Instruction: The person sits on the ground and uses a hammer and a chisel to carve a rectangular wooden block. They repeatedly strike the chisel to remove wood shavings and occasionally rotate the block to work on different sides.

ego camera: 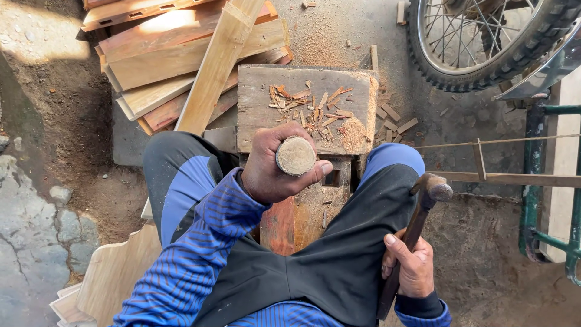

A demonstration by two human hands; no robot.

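view: your one head camera, looking steeply down
range: close over your lap and wooden block (305,106)

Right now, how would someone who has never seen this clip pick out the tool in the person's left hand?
Start at the weathered grey wooden block strewn with wood chips between the person's knees. Just below it, the left hand wraps a round wooden tool handle seen end-on. Its flat, pale, battered circular top sets it apart from the slim brown-handled metal hammer gripped by the right hand.
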